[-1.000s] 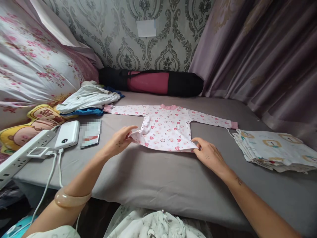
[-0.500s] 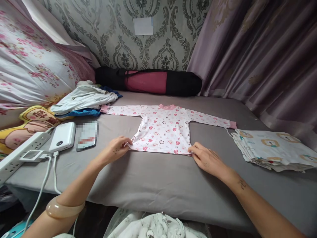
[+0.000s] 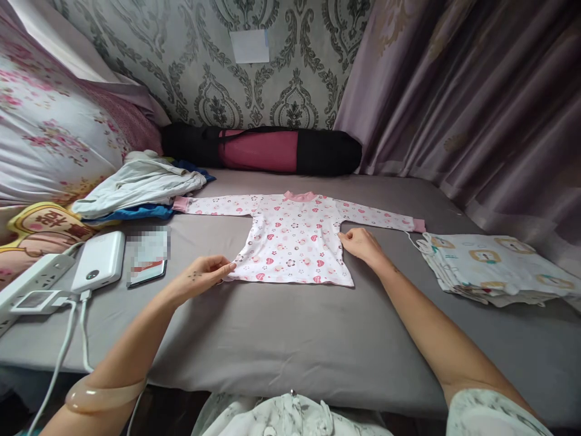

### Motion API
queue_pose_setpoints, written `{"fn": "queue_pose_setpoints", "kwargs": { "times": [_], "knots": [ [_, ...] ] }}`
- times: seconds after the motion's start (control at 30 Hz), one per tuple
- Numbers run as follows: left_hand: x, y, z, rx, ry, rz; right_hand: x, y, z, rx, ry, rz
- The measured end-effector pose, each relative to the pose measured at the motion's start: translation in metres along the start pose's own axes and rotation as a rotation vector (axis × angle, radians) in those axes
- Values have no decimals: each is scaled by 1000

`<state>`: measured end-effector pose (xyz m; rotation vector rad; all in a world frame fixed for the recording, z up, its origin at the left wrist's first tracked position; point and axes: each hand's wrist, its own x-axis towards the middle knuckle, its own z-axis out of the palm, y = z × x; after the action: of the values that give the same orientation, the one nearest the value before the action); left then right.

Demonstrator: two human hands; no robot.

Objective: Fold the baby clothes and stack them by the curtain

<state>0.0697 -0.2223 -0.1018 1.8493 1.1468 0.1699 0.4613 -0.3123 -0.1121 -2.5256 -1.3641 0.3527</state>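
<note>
A small long-sleeved shirt (image 3: 295, 242), white with pink hearts and flowers, lies spread flat with its pink collar away from me. Its sleeves stretch out to both sides and end in pink cuffs. My left hand (image 3: 204, 275) pinches the lower left corner of the hem, fingers closed on the fabric. Higher up, at the shirt's right side edge below the sleeve, my right hand (image 3: 361, 243) is closed in a pinch on the cloth. The lower right hem corner lies free on the grey sheet (image 3: 281, 333).
Folded printed cloths (image 3: 494, 266) are stacked at right. To the left are a power bank (image 3: 98, 260), a phone (image 3: 147, 257), a power strip (image 3: 31, 287) with white cables, and rumpled clothes (image 3: 140, 184). A black and red rolled bag (image 3: 258, 150) lies along the wall.
My right hand has left the lower right hem corner and moved up the shirt's right side edge. My left hand stays at the left corner. The view has shifted slightly.
</note>
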Motion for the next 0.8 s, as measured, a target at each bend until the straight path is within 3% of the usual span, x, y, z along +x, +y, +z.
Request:
{"fn": "queue_pose_setpoints", "kwargs": {
  "times": [0.23,0.37,0.47,0.53,0.6,0.67,0.8],
  "knots": [
    [8,-18,2,-67,38,-42,1,-4,11,-127,-4,27],
    [13,-15,-1,-52,-5,-92,-5,-4,12,-202,5,23],
    [16,-6,-6,-48,-61,-109,-9,-14,14,-300,96,-64],
    [20,1,-9,-81,-70,-135,-9,-23,19,-321,142,-205],
    [27,7,-11,-151,-23,-174,-7,-31,27,-281,126,-339],
    [37,10,-9,-256,43,-218,-2,-36,37,-225,84,-385],
    [63,13,-2,-503,96,-260,6,-37,56,-180,42,-287]
  ]
}}
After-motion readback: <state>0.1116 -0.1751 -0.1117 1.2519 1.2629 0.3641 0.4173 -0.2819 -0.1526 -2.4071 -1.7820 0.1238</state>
